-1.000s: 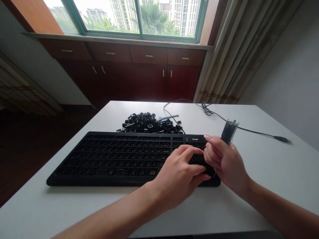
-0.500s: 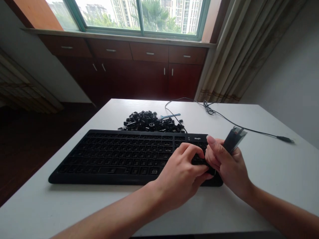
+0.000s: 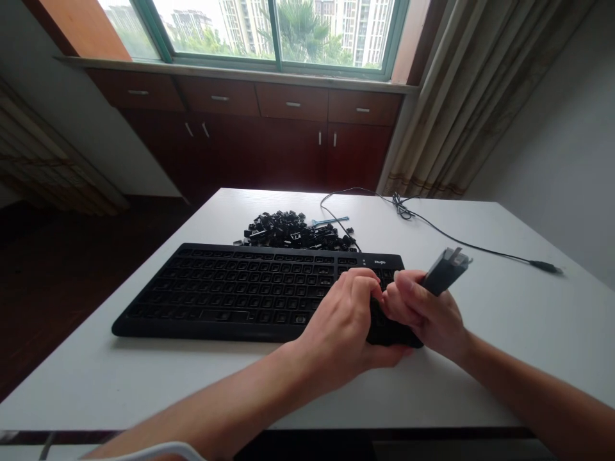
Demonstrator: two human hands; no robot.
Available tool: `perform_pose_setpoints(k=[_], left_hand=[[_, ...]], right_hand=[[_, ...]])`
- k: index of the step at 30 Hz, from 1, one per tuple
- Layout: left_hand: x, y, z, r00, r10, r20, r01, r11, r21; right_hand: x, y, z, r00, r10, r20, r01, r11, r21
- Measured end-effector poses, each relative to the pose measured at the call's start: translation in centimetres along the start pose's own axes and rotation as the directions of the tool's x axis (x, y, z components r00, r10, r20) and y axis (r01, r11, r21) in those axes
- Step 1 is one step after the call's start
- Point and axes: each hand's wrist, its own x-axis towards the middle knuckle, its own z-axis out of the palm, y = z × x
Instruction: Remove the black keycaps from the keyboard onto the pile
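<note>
A black keyboard [image 3: 240,294] with its keycaps taken off lies across the white table [image 3: 504,333]. My left hand [image 3: 343,333] rests curled on the keyboard's right end, thumb under the front edge and fingers pressed on the number-pad area. My right hand [image 3: 423,314] is closed around a dark keycap puller [image 3: 444,270], whose handle sticks up and to the right, while its tip is hidden between my hands. Behind the keyboard sits a pile of black keycaps [image 3: 293,232].
A thin blue tool [image 3: 329,221] lies beside the keycap pile. The keyboard's black cable [image 3: 480,246] runs across the table's right back part to a plug [image 3: 545,266]. Beyond the table are wooden cabinets [image 3: 269,134], a window and a curtain [image 3: 461,96].
My hands have drawn closer together on the keyboard's right end. The puller handle has tipped lower and further right. The camera has shifted, so the keyboard sits further right in view.
</note>
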Motion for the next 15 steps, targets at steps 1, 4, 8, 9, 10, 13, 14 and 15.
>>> perform_pose_setpoints(k=[1,4,8,9,10,13,14,15], left_hand=[[-0.1,0.0,0.2,1.000,-0.002,0.001,0.002,1.000,-0.012],[0.0,0.4,1.1,0.999,-0.026,0.046,0.028,0.999,-0.046],[0.9,1.4,2.7,0.993,-0.013,0.114,0.026,0.994,-0.110],[1.1,1.6,3.0,0.992,-0.032,0.118,0.046,0.992,-0.116],[1.3,1.7,3.2,0.992,-0.051,0.115,0.065,0.991,-0.115],[1.6,1.7,3.4,0.991,-0.101,0.088,0.110,0.988,-0.109],[1.6,1.5,3.4,0.991,-0.116,0.074,0.123,0.986,-0.110],[1.6,1.4,3.4,0.990,-0.132,0.057,0.138,0.984,-0.113]], right_hand=[[-0.2,0.0,0.2,1.000,-0.003,0.009,0.003,1.000,-0.028],[-0.5,-0.2,0.2,1.000,-0.004,0.014,0.005,0.998,-0.067],[-0.5,-0.6,-1.0,0.998,0.011,0.061,-0.004,0.994,-0.113],[-0.4,-0.8,-1.4,0.996,0.011,0.084,-0.002,0.994,-0.108],[-0.2,-0.9,-1.7,0.996,0.005,0.094,0.005,0.994,-0.107],[0.3,-1.1,-1.9,0.999,-0.025,0.021,0.028,0.989,-0.142],[0.5,-1.0,-1.6,0.999,-0.031,-0.027,0.027,0.988,-0.152],[0.6,-1.0,-1.3,0.996,-0.031,-0.078,0.019,0.989,-0.148]])
